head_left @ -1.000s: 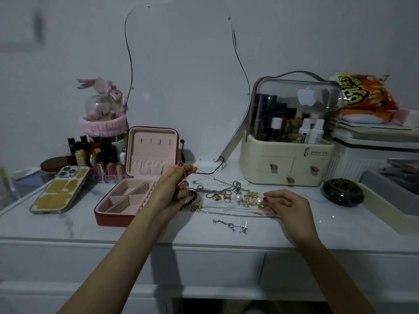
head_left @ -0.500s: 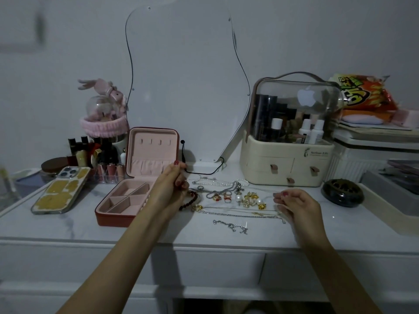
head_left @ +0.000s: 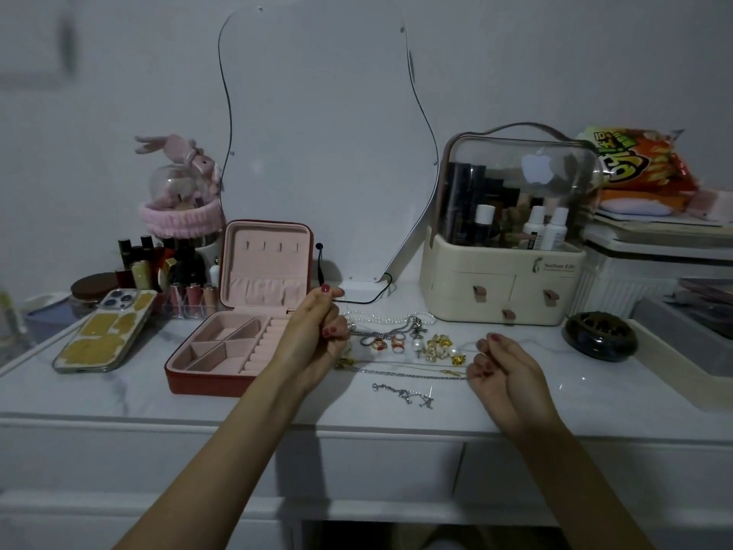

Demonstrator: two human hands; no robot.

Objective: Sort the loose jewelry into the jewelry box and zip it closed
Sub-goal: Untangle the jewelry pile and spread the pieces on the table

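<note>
While the jewelry box (head_left: 238,331) stands open near the left end of the counter (head_left: 396,414), lid upright and every pink compartment bare, the change over the last second is in the two hands. The left hand (head_left: 317,335) has lifted a little and drawn toward the box, its fingers (head_left: 331,331) curled and pinching what looks like a very thin chain; the strand is too fine in this dim light to name with confidence. The right hand (head_left: 501,365) has slid away along the counter toward its right end and turned palm-up, fingers (head_left: 482,365) curled in toward the palm. A faint line seems to run between the two hands, so the right may be pinching the other end of the same chain, but I cannot tell for sure.

The reading is that one necklace is being drawn out straight, free of the heap, before going into the box. The rest of the loose jewelry (head_left: 412,343) lies in the middle of the counter, just right of the box: a pearl strand (head_left: 392,319) toward the back edge, rings and gold earrings in a cluster, long chains and a silver charm bracelet (head_left: 402,394) nearer the front edge.

Nothing is sorted yet, and zipping is a long way off. The risk is the stretched chain snagging the pieces beneath it.
</note>
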